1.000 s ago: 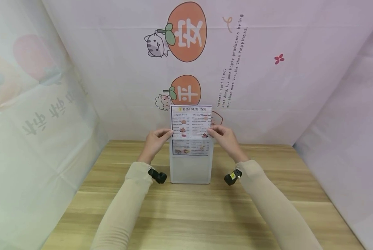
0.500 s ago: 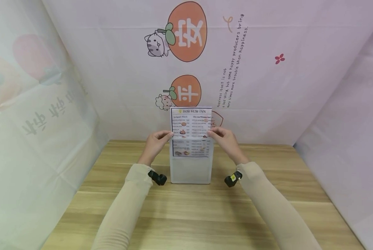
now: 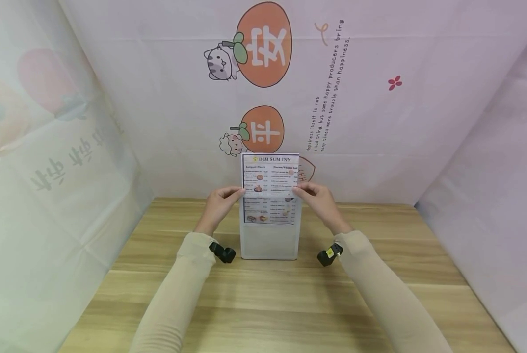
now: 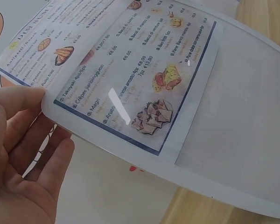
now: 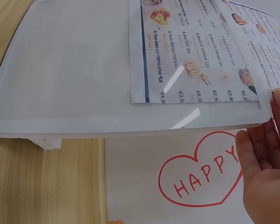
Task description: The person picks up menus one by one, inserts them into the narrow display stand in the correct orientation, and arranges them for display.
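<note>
A printed menu sheet (image 3: pixel 271 176) headed "DIM SUM INN" sits partly inside a clear-fronted white display stand (image 3: pixel 270 242) that is upright on the table. The sheet's lower part shows through the clear front; its upper part sticks out above the top edge. My left hand (image 3: pixel 219 206) pinches the sheet's left edge between thumb and fingers, right by the stand's top corner. On the opposite edge, my right hand (image 3: pixel 320 203) pinches it the same way. Both wrist views show the menu (image 4: pixel 126 79) behind the clear panel, with the lower part of the stand (image 5: pixel 74 70) unfilled.
The wooden table (image 3: pixel 263 304) extends in front of the stand and to both sides. Behind it hangs a white printed cloth (image 3: pixel 166 98), and more cloth walls the left and right sides. A black camera is strapped at each wrist.
The menu sheet has slid a little way down into the stand, with less of it above the top edge. Both hands have lowered slightly with it. The stand has stayed put.
</note>
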The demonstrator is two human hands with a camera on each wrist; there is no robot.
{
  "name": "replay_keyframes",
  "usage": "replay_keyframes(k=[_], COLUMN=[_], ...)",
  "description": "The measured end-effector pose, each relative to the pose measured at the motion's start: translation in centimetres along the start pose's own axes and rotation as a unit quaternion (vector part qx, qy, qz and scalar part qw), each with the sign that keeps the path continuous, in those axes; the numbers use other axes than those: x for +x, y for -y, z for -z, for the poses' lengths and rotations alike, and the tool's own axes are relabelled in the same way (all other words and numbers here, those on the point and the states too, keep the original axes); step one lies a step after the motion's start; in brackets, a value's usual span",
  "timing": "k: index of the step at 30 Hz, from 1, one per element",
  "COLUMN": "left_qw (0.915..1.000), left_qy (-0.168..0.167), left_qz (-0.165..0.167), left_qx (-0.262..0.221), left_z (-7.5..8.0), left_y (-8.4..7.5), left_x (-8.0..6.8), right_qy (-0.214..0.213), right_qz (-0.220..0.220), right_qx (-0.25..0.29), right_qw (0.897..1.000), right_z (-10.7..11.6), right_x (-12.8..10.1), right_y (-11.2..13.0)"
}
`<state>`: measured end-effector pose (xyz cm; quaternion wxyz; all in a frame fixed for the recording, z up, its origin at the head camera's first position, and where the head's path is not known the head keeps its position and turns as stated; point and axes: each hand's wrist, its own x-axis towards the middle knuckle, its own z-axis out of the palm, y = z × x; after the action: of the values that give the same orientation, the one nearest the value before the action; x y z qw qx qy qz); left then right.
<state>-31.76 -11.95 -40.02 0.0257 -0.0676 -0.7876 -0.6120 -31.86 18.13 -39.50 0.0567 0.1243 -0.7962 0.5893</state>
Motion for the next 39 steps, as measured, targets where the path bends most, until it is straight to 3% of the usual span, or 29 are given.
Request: replay_keyframes(k=[13, 27, 39], left_qw=[1.0000, 0.9995, 0.9997], left_qy=[0.005, -0.008, -0.005], left_qz=[0.001, -0.023, -0.020], left_qx=[-0.005, 0.019, 0.014], left_z=[0.1, 0.5, 0.7], left_y=[-0.1, -2.8, -3.0], left_x=[0.1, 1.2, 1.0], right_qy=[0.009, 0.003, 0.006], right_qz=[-0.021, -0.025, -0.027], right_qx=[-0.003, 0.000, -0.010], right_qw=[1.000, 1.000, 1.000], right_z=[0.1, -0.1, -0.1], right_x=[-0.1, 0.0, 0.0], right_y=[0.0, 0.1, 0.8])
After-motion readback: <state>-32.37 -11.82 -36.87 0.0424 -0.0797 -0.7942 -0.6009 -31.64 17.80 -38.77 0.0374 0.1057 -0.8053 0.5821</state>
